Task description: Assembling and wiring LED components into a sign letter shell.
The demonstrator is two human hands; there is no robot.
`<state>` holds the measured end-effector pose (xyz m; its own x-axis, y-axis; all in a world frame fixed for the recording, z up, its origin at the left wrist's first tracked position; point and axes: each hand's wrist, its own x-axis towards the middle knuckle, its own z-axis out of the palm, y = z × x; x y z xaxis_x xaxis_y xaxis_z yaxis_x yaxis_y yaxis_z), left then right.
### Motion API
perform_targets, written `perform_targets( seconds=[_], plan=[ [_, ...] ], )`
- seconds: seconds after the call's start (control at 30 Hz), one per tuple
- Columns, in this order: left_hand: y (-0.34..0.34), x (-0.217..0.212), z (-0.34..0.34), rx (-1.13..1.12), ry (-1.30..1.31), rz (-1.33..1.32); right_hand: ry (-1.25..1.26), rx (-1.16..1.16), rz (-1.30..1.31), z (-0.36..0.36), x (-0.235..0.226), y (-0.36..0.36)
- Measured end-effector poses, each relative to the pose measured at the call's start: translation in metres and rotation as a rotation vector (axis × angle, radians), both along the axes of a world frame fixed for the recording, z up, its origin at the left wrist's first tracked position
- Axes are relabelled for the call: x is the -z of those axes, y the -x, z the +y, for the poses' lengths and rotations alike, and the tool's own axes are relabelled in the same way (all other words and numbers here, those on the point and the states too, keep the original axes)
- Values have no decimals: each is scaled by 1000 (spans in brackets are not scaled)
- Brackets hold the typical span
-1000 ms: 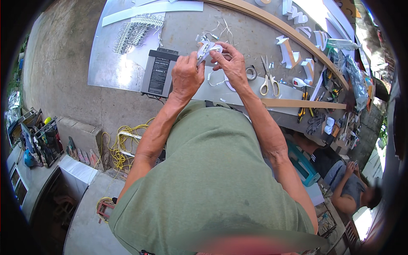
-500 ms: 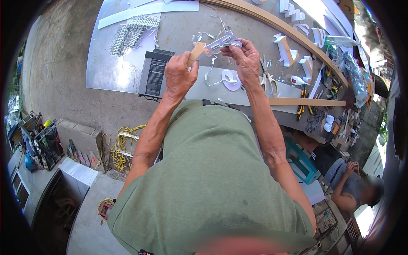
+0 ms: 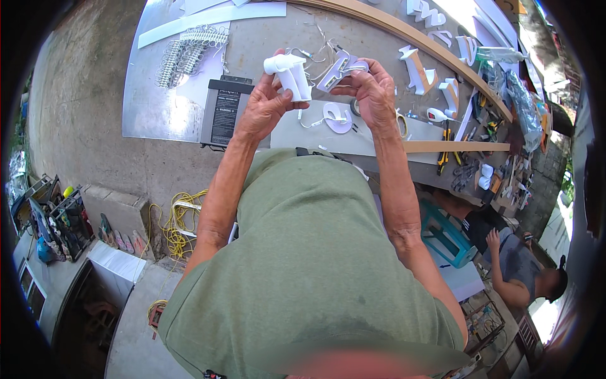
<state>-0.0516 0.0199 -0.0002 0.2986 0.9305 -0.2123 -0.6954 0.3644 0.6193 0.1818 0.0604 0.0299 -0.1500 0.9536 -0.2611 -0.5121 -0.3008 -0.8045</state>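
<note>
My left hand (image 3: pixel 264 107) is closed on a white hollow letter piece (image 3: pixel 291 77), its open channel and rounded end facing up. Level with it on the right, my right hand (image 3: pixel 374 98) pinches a flat pale letter-shaped panel (image 3: pixel 334 74) that carries small LED modules. Thin wires run from this panel to the table behind. The two pieces are held close together but apart, above the table. Below them lies a round white letter panel (image 3: pixel 337 118) with a wire on it.
A black power supply box (image 3: pixel 226 117) stands left of my hands, near a bundle of LED modules (image 3: pixel 189 55). White-and-tan letter shells (image 3: pixel 419 72), a long tan strip (image 3: pixel 404 31) and hand tools (image 3: pixel 444 148) lie right. Another person (image 3: pixel 514 265) sits at lower right beside a teal stool (image 3: pixel 445 237).
My left hand has turned the letter piece, so its white hollow side shows instead of its tan side. The right hand has shifted slightly right and now covers most of the scissors.
</note>
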Motion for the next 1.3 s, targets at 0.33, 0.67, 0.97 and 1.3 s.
perform_targets(
  seconds=[0.33, 0.67, 0.97, 1.3],
  plan=[
    [-9, 3, -3, 12, -28, 101, -146, -25, -693, -12, -24, 23],
    [-19, -1, -8, 8, -96, 226, -631, 61, -1156, -24, -45, 38],
    [-28, -5, -8, -37, -171, 201, -223, 11, -958, -30, -33, 43],
    [-26, 7, -8, -89, -99, 45, -555, -131, -1012, -38, -31, 35]
  ],
)
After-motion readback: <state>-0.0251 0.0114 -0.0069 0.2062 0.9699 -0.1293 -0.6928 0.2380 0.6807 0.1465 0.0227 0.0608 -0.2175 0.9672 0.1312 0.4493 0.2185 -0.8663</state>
